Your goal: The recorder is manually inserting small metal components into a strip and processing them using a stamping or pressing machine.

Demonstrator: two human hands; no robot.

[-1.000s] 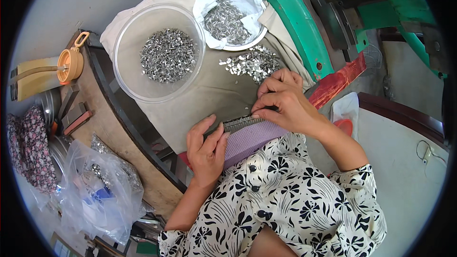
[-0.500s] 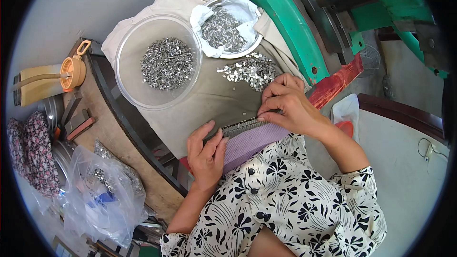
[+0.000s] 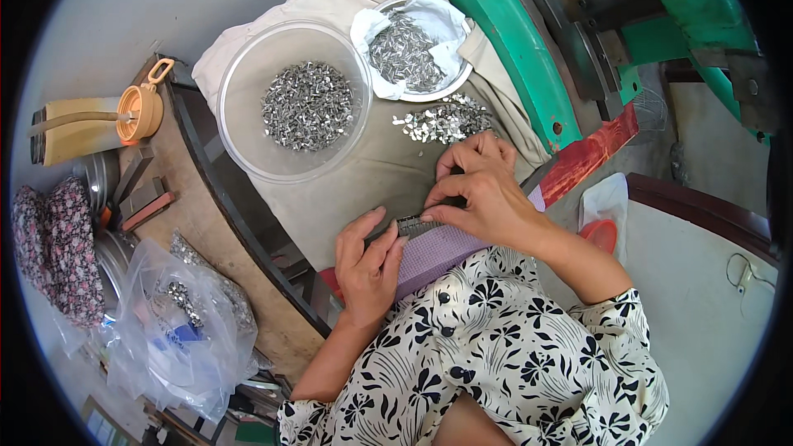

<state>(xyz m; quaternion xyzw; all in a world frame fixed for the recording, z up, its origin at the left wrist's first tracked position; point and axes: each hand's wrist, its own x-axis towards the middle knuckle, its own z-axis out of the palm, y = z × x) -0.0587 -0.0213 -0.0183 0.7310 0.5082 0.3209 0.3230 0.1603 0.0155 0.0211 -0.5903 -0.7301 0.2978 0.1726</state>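
My left hand (image 3: 369,260) rests flat on the near end of a narrow grey metal strip (image 3: 410,225) that lies across a purple cloth (image 3: 438,249) on my lap. My right hand (image 3: 479,190) pinches a small metal piece at the strip's far end, fingers closed on it. A loose heap of small shiny metal pieces (image 3: 442,121) lies on the beige cloth (image 3: 363,177) just beyond my right hand. A clear plastic bowl (image 3: 248,149) holds many of the same pieces. A second, cloth-lined bowl (image 3: 410,49) holds more.
A green machine (image 3: 529,49) with a red edge stands at the right. At the left lie a beige bottle with an orange cap (image 3: 124,116), a flowered cloth (image 3: 49,248), small blocks (image 3: 140,194) and clear plastic bags (image 3: 178,322). An orange cup (image 3: 601,234) sits by my right elbow.
My right hand has drawn back slightly from the loose heap toward the strip's end. The left hand stays on the strip.
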